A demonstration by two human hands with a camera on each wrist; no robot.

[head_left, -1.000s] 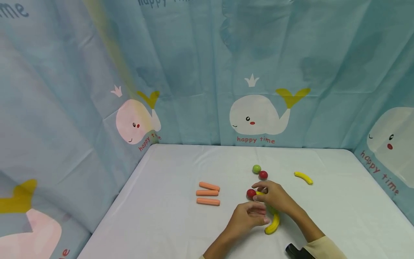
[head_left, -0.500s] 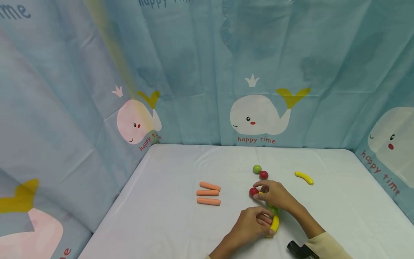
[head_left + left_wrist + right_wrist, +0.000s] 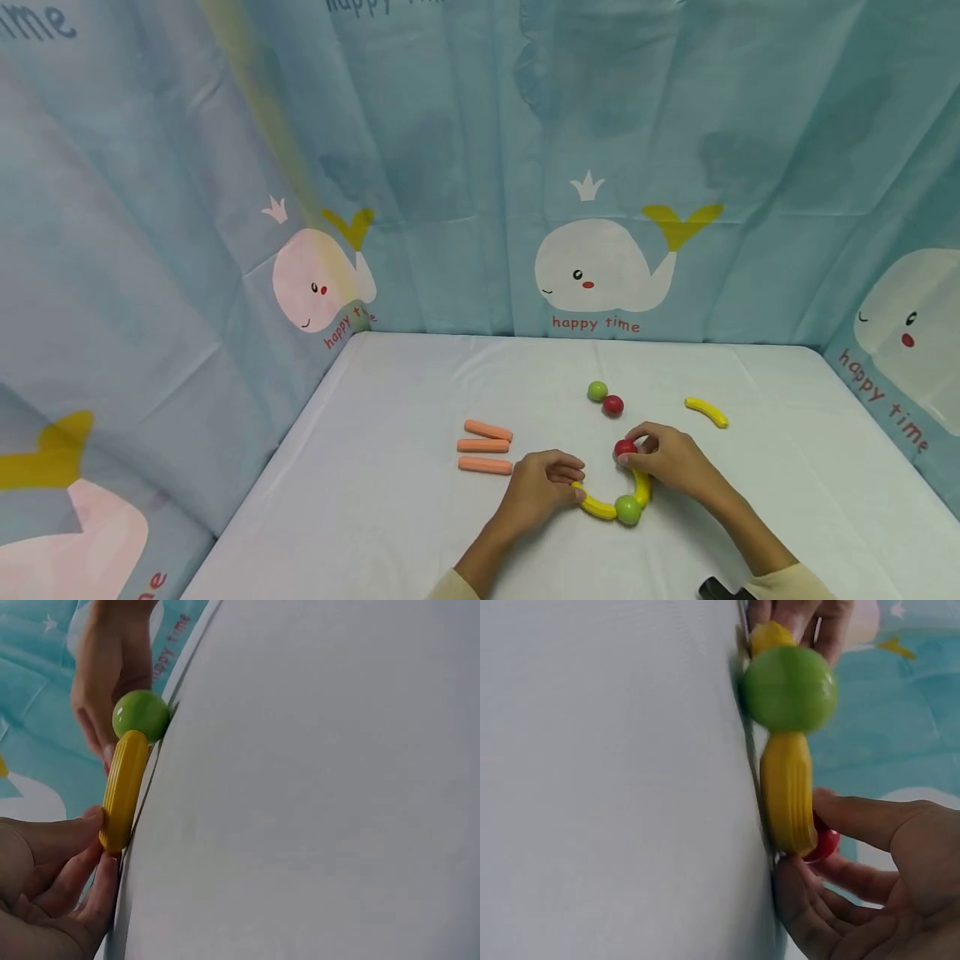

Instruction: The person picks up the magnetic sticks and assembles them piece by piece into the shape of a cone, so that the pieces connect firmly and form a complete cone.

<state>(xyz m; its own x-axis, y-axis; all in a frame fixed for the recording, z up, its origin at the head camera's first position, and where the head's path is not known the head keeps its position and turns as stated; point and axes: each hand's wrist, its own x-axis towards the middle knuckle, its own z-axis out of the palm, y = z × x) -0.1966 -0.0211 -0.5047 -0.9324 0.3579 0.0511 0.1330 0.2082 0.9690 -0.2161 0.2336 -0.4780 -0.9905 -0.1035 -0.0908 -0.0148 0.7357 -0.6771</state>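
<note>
In the head view, a curved chain lies on the white table: a left toy banana (image 3: 598, 508), a green ball (image 3: 628, 510), a right toy banana (image 3: 642, 490) and a red ball (image 3: 625, 450). My left hand (image 3: 536, 490) pinches the free end of the left banana between thumb and fingertips; the left wrist view shows this banana (image 3: 124, 791) meeting the green ball (image 3: 141, 716). The red ball is between the thumb and fingers of my right hand (image 3: 673, 458). In the right wrist view the right banana's end (image 3: 787, 795) partly covers the red ball (image 3: 825, 844).
Three orange sticks (image 3: 484, 447) lie left of the hands. Farther back are another green ball (image 3: 597, 391) and red ball (image 3: 613, 406), side by side, and a separate toy banana (image 3: 706, 412). A whale-print curtain (image 3: 450, 250) stands behind the table (image 3: 397, 400).
My left hand has swung left with the left banana's end, so the chain now bends into a U. My right hand has shifted right with the red ball.
</note>
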